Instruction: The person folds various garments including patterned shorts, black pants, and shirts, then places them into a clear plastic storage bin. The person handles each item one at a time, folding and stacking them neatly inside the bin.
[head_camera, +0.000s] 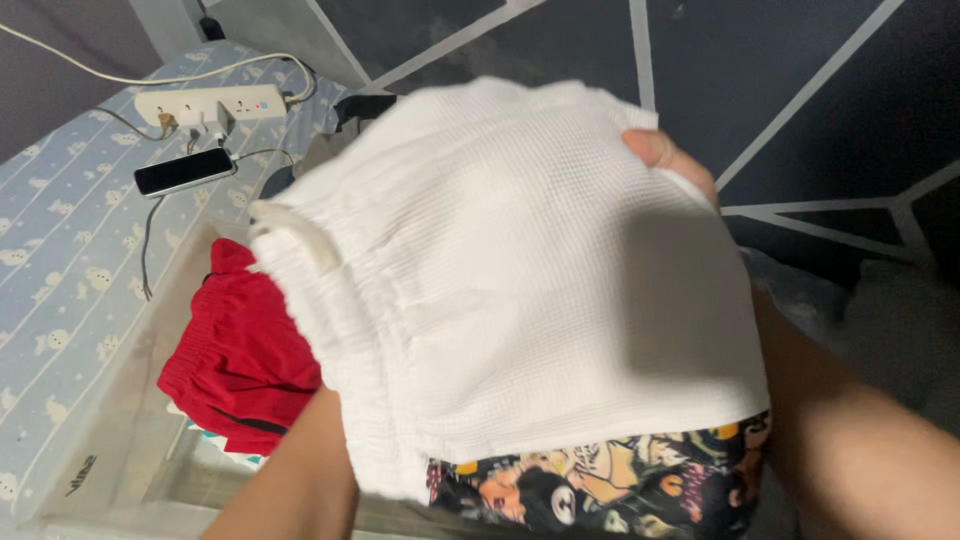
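I hold up a folded white waffle-knit garment (500, 270) with an elastic waistband in the middle of the view. My right hand (665, 155) grips its far right edge, only the fingertips and knuckle showing above the cloth. My left hand is hidden under the waistband side; only the left forearm (300, 480) shows, rising from the bottom. Below the white cloth lies a black garment with a colourful cartoon print (610, 485). A red garment with an elastic waist (235, 360) lies to the left.
A clear plastic bin (130, 440) holds the red garment at lower left. On the patterned blue bedsheet (60, 250) sit a black phone (185, 171) and a white power strip (210, 103) with cables. A dark wall with pale lines (800, 80) fills the background.
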